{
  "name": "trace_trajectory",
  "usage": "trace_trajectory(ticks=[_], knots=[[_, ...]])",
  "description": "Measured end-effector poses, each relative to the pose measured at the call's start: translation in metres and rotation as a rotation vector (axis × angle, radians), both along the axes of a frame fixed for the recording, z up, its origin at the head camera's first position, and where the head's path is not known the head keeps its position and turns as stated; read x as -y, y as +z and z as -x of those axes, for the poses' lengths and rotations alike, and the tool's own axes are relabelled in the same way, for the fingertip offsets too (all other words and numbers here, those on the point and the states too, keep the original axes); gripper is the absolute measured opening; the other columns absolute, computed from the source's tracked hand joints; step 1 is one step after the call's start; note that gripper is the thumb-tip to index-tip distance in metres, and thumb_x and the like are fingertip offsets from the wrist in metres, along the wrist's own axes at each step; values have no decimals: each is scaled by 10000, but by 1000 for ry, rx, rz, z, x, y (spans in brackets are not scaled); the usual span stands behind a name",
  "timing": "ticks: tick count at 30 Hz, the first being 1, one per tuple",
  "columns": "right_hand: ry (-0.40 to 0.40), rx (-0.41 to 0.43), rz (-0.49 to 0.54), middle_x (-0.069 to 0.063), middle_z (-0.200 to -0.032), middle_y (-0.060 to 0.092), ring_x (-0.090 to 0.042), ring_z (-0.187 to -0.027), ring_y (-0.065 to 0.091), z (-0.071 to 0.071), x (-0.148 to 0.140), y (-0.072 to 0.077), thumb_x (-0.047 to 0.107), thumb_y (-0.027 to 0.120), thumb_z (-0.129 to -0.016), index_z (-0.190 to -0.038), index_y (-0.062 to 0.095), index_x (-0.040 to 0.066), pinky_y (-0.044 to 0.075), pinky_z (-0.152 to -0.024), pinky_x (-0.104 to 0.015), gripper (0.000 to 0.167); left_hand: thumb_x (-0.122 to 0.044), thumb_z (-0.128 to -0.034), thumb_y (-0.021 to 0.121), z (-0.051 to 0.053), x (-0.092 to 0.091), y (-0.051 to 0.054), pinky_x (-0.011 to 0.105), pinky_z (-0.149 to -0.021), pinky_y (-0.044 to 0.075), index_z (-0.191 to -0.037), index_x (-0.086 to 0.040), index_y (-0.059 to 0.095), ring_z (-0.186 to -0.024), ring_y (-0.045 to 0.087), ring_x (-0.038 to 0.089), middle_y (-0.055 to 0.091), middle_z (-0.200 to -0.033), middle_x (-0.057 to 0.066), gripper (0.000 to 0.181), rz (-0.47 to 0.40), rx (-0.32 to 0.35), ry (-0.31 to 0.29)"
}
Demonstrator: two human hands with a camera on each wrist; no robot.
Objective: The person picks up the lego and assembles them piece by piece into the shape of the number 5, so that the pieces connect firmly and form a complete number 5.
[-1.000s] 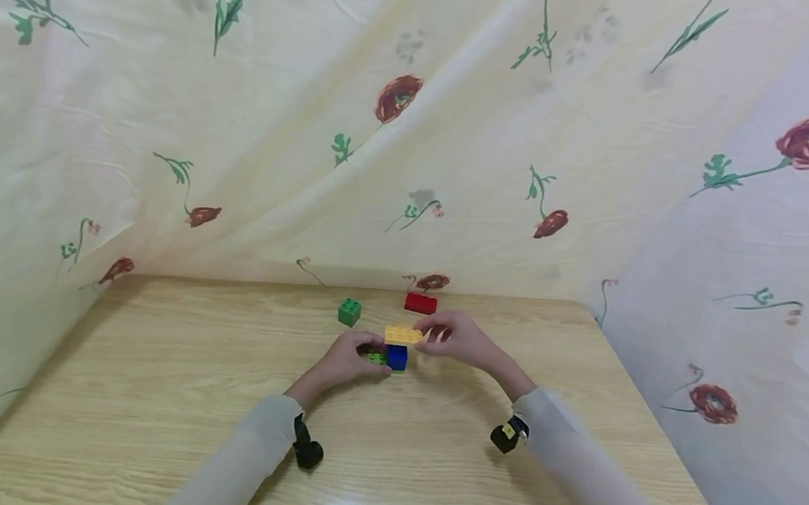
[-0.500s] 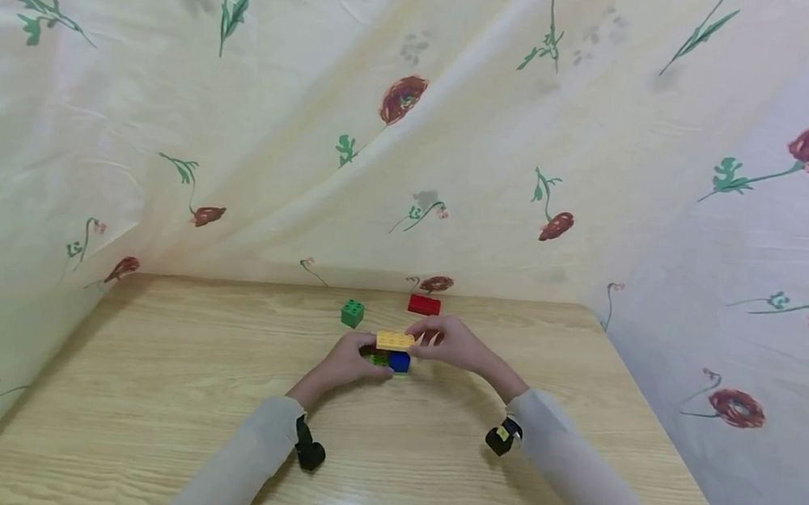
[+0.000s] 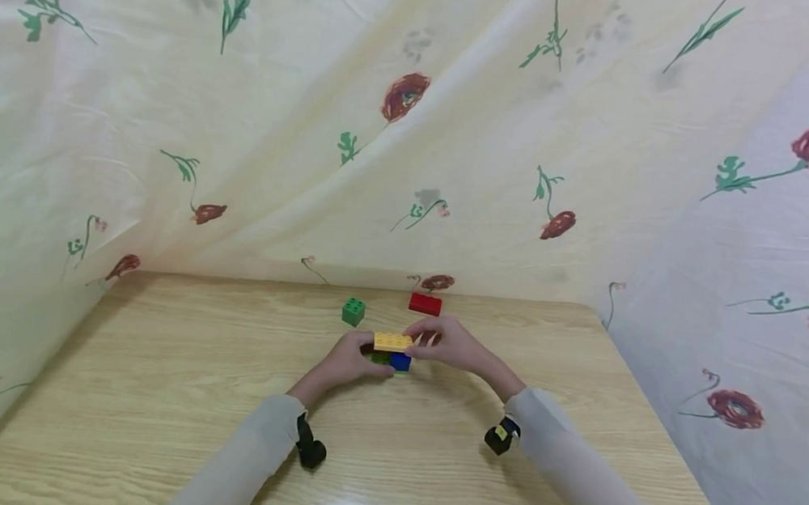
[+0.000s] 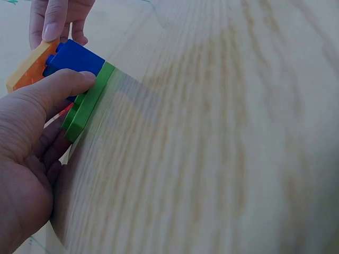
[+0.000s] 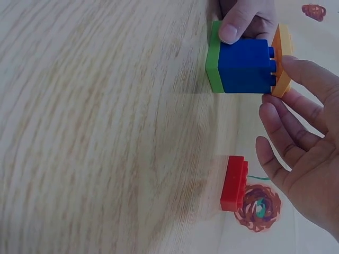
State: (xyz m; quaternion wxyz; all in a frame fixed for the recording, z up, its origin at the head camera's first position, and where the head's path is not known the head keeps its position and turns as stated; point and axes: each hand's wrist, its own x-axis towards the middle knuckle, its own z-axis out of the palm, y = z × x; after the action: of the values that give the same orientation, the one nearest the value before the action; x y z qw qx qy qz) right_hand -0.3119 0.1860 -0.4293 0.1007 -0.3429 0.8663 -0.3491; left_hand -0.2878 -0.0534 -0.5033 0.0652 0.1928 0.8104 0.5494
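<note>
A blue block [image 3: 400, 362] [image 4: 77, 57] [image 5: 244, 66] stands on a flat light-green piece [image 4: 91, 101] [image 5: 213, 61] on the table. My left hand [image 3: 348, 360] [image 4: 26, 137] [image 5: 249, 18] grips these from the left, its thumb on their near side. With thumb and fingers my right hand [image 3: 450, 345] [image 4: 62, 18] [image 5: 307, 132] pinches the right end of a thin yellow-orange piece [image 3: 392, 341] [image 4: 33, 66] [image 5: 283, 61], which lies over the blue block's studs. In the right wrist view some of each stud still shows beneath it. A bit of red shows behind the left thumb in the left wrist view.
Behind the hands on the wooden table [image 3: 164, 392] are a green block [image 3: 353, 311] and a red block [image 3: 425, 304] [image 5: 233, 184]. A flowered cloth [image 3: 279, 110] hangs along the table's back and sides.
My right hand has moved the yellow-orange piece left and slightly down over the blue block. The left hand has stayed around the lower blocks.
</note>
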Motion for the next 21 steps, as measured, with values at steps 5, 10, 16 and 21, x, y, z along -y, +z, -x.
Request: trace_trajectory(ticks=[5, 10, 16, 21], knots=[[8, -1, -3, -96, -1083, 756, -178, -886, 679, -1, 1, 2, 206, 749, -936, -1160, 742, 64, 551, -796, -296, 265, -201, -812, 875, -1, 0, 2, 434, -1018, 489, -1174, -92, 736, -1056, 621, 163, 729, -1153, 42, 403, 17, -9, 12], [11, -1, -2, -74, -1072, 759, -171, -876, 683, 0, 1, 1, 201, 756, -930, -1151, 745, 79, 553, -789, -287, 253, -202, -809, 876, -2, -1, 3, 428, -1009, 485, -1167, -92, 738, -1048, 614, 160, 726, -1141, 41, 399, 25, -9, 14], [-7, 18, -9, -45, -1066, 756, -156, -874, 675, 0, 1, -1, 214, 763, -924, -1148, 740, 95, 547, -784, -259, 255, -215, -812, 875, -1, 0, 2, 440, -1016, 480, -1176, -92, 732, -1055, 606, 165, 721, -1142, 31, 409, 30, -5, 14], [-4, 14, 5, -80, -1070, 754, -188, -872, 678, -2, 2, 1, 211, 766, -922, -1151, 735, 70, 551, -768, -264, 270, -211, -811, 877, 0, 0, 1, 437, -1015, 486, -1179, -87, 727, -1053, 608, 164, 722, -1144, 31, 417, 31, 9, 14]])
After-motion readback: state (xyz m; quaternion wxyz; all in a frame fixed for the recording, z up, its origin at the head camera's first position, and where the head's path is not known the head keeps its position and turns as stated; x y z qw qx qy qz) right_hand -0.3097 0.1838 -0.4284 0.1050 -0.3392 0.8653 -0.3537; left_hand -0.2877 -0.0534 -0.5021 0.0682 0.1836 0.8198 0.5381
